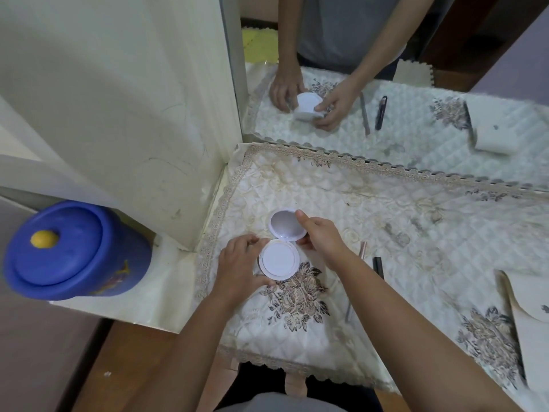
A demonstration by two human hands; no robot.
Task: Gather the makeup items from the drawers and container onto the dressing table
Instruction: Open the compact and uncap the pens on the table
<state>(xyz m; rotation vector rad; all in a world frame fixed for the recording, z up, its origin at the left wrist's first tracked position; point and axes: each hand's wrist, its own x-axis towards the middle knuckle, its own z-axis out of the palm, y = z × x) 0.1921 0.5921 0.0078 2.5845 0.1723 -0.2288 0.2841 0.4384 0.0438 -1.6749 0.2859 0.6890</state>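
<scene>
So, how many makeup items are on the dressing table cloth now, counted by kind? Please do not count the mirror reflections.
Open white compact, held by both hands: 1
Slim rose-gold stick: 1
Slim black stick: 1
Total: 3

The compact (pixel 281 246) at centre frame looks like smooth white plastic, its lid holding a glossy mirror. The cloth (pixel 371 239) over the surface is quilted, faintly sheeny fabric with rough lace trim. At left, the blue tub (pixel 74 251) is matt plastic.
</scene>
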